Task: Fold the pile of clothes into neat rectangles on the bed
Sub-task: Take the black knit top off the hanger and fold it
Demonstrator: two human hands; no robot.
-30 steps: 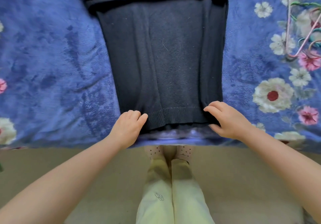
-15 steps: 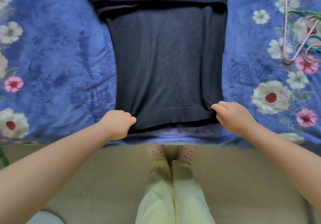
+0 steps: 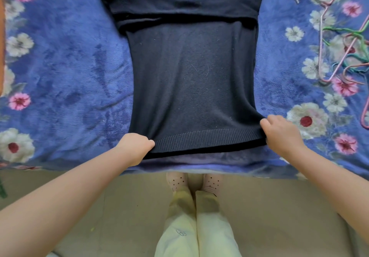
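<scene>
1. We see a dark knit sweater (image 3: 191, 81) lying flat on the blue floral blanket (image 3: 65, 73) of the bed, its ribbed hem nearest the bed's edge; its sleeves are folded across the upper part.
2. Our left hand (image 3: 135, 147) has its fingers curled round the hem's left corner; our right hand (image 3: 279, 133) grips the right corner the same way, fingers closed on the fabric.
3. Wire hangers (image 3: 339, 37) lie on the blanket to the right, well apart from the sweater; pale trousers (image 3: 195, 226) and dotted socks (image 3: 179, 181) show below on the floor.
</scene>
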